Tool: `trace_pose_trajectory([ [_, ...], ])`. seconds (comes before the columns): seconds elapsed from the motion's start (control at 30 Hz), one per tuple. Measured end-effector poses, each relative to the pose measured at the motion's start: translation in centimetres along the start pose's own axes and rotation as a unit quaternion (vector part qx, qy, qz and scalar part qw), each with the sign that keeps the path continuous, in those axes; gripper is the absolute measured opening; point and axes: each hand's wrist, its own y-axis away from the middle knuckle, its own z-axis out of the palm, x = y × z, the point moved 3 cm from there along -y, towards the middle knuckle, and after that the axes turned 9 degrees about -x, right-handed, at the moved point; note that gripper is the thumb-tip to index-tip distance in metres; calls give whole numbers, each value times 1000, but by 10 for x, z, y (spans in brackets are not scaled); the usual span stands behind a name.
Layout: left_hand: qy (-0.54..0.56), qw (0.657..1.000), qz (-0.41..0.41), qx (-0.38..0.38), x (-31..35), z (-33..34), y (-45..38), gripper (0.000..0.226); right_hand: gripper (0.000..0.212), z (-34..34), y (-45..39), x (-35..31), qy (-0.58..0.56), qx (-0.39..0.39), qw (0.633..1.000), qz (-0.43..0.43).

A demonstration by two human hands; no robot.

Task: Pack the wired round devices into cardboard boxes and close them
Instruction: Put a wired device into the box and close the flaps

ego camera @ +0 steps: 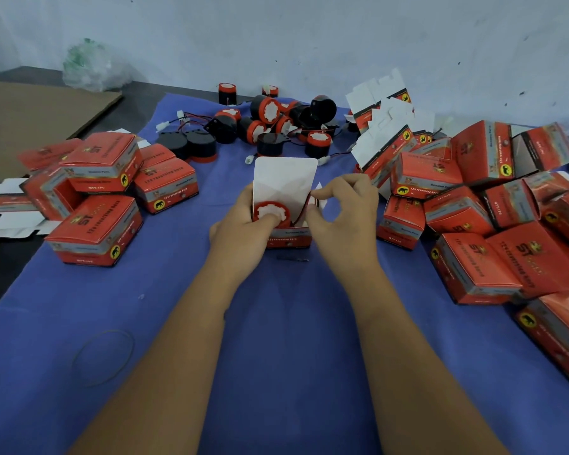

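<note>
An open red cardboard box (289, 239) stands on the blue cloth at the centre, its white lid flap (284, 178) raised. Inside sits a round red device with a white face (270, 211). My left hand (240, 229) grips the box's left side, thumb pressing on the device. My right hand (342, 208) pinches the device's red and black wire (304, 208) at the box's right edge. A pile of loose black and red round devices (270, 121) with wires and white plugs lies behind the box.
Closed red boxes (102, 224) are stacked at the left and many more (473, 224) at the right. Flat unfolded boxes (381, 126) lean at the back right. A rubber band (104, 356) lies near left. Brown cardboard (30, 119) and a plastic bag (86, 65) are far left.
</note>
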Motion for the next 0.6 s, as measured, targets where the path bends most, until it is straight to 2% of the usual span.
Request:
trace_pose_trajectory([
  [0.17, 0, 1000, -2, 14, -2, -1, -2, 46, 38, 13, 3, -4, -107, -50, 993, 26],
  [0.27, -20, 1000, 7, 14, 0, -1, -1, 46, 32, 15, 5, -3, -134, -58, 989, 36],
  [0.37, -48, 999, 11, -4, 0, 1, -2, 52, 14, 18, 6, -1, -112, -86, 990, 18],
  [0.43, 15, 1000, -4, -1, 2, 0, -2, 53, 12, 19, 6, -1, -130, -95, 986, 32],
  [0.5, 171, 985, -9, 12, 4, -2, -2, 48, 17, 19, 5, -1, -158, -102, 981, 51],
  [0.53, 205, 979, 2, 11, 6, -4, -2, 44, 18, 19, 5, -2, -154, -105, 981, 57],
  [0.6, 176, 984, 16, -8, 6, -5, -2, 38, 12, 20, 4, 0, -139, -102, 982, 71],
])
